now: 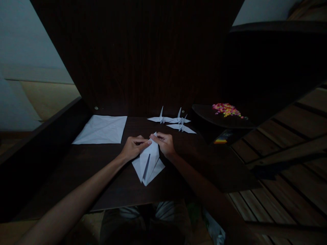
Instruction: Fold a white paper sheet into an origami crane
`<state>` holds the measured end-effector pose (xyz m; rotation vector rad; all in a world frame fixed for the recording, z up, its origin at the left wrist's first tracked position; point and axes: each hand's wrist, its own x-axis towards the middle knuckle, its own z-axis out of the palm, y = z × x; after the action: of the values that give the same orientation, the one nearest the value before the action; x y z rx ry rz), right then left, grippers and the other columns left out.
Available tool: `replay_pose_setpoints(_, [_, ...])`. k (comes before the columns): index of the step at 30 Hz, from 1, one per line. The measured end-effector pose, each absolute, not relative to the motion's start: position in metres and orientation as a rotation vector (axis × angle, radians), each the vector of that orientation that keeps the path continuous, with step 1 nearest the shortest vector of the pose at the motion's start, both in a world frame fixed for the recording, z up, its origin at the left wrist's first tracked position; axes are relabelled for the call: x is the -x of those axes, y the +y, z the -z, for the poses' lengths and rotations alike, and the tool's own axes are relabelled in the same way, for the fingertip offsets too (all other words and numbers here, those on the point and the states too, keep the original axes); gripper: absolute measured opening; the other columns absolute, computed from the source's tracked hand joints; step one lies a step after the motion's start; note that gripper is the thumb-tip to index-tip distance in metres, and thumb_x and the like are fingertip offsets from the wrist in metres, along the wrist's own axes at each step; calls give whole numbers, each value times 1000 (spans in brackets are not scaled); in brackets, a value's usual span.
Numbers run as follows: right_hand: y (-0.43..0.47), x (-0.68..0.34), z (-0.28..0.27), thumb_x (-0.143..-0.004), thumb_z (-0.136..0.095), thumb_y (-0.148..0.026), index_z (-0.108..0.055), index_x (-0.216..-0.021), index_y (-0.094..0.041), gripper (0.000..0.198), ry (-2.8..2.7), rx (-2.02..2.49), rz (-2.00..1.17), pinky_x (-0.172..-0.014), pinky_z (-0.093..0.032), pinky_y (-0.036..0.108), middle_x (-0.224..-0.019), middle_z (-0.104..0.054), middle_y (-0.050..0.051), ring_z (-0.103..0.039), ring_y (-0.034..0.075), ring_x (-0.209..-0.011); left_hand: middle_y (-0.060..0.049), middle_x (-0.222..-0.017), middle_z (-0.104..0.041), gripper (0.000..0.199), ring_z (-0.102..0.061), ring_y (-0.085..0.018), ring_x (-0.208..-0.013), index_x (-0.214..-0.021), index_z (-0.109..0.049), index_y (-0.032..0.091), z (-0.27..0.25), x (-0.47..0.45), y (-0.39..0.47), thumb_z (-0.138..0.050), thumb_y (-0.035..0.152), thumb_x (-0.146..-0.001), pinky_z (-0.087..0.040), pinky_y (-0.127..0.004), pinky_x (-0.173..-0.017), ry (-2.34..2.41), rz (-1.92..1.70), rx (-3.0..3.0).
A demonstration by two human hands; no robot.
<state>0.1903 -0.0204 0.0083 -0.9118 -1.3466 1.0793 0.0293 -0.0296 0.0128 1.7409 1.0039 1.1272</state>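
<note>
A partly folded sheet of white origami paper (150,160) lies on the dark tabletop, its narrow tip pointing away from me. My left hand (136,147) pinches the upper left edge near that tip. On the other side, my right hand (165,143) grips the tip between thumb and fingers. Lower down, the paper's flaps spread into a wider diamond with a dark slit along the middle. Just beyond my hands stand three white paper cranes (181,128) with wings spread.
A creased white paper sheet (102,130) lies at the left. Small colourful pieces (227,110) are heaped on a raised dark shelf (204,114) at the right. A dark upright panel (143,58) closes off the back, and a low side board (43,129) borders the left.
</note>
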Motion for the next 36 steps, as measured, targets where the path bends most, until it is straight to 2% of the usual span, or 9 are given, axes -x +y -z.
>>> replay_pose_setpoints(10, [-18, -191, -9, -70, -68, -48, -72, -70, -16, 33, -1277, 932, -1117, -53, -43, 24, -67, -68, 4, -58, 14, -60, -6, -65, -65, 24, -52, -15, -61, -77, -77, 15, -16, -31, -31, -69, 37, -73, -40, -27, -53, 997, -1150, -1745])
replay_pose_setpoints(15, [-21, -187, -9, -73, -66, -47, -71, -69, -17, 31, -1262, 959, -1034, -53, -43, 24, -66, -67, 3, -57, 14, -59, -6, -66, -65, 24, -52, -15, -60, -78, -77, 14, -15, -31, -31, -69, 36, -73, -39, -26, -52, 1011, -1156, -1721])
replay_pose_setpoints(19, [-22, -185, -10, -73, -66, -46, -69, -68, -17, 30, -1274, 923, -973, -59, -46, 26, -68, -66, 3, -59, 15, -63, -5, -64, -65, 24, -52, -14, -58, -79, -77, 14, -14, -31, -30, -69, 36, -73, -39, -26, -51, 1052, -1175, -1712])
replay_pose_setpoints(25, [-16, -190, -3, -63, -75, -45, -64, -64, -17, 30, -1378, 924, -1128, -54, -45, 26, -65, -62, 1, -57, 15, -59, -6, -66, -67, 25, -54, -15, -60, -81, -77, 15, -13, -29, -29, -68, 37, -74, -41, -27, -53, 1119, -1188, -1714])
replay_pose_setpoints(36, [-20, -187, -4, -77, -63, -39, -59, -58, -16, 30, -1464, 860, -935, -51, -34, 23, -64, -48, -1, -44, 10, -58, -4, -63, -63, 23, -50, -13, -57, -79, -77, 15, -14, -31, -30, -69, 36, -72, -37, -26, -51, 1114, -1230, -1724])
